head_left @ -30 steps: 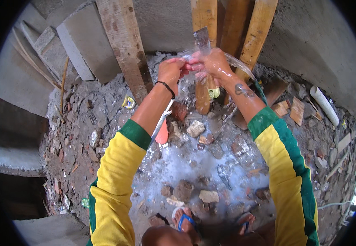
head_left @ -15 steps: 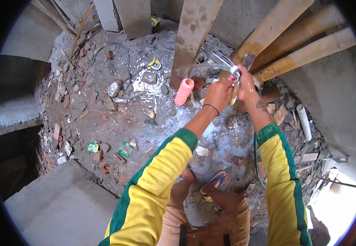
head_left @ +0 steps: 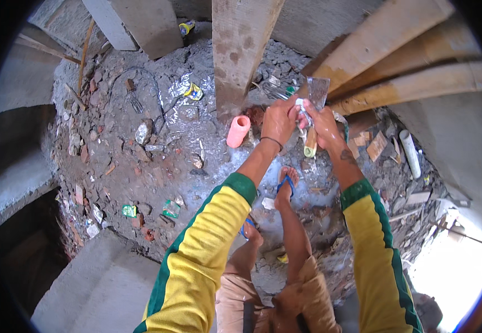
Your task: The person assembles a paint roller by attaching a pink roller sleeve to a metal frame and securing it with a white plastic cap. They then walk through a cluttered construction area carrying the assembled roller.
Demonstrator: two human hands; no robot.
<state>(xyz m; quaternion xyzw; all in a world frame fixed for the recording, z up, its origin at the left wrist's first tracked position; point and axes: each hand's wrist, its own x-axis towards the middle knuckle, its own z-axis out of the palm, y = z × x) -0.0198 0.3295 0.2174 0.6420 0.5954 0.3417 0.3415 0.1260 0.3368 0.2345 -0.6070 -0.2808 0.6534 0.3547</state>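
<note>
Rubble floor (head_left: 105,186): right foot (head_left: 286,187) now farther off; fingers of right hand (head_left: 322,123) wrap scraper (head_left: 319,90); left hand (head_left: 277,121) bunched, hold unclear.

Rubble (head_left: 108,166) all over the ground (head_left: 188,180), wet and shiny in patches. Near the top middle, a broad stained plank (head_left: 235,66); to its right, slanting timbers (head_left: 418,86) close together. At upper left, two slabs (head_left: 147,28) side by side, with a thin stick (head_left: 86,53) farther left. Lower down, a yellow wrapper (head_left: 195,92), a pale stone (head_left: 143,132) and two green sachets (head_left: 171,208). At right, a white pipe (head_left: 410,154) near wood scraps (head_left: 377,145). At lower left, a concrete block (head_left: 96,283) just beside a dark hole (head_left: 24,238).
</note>
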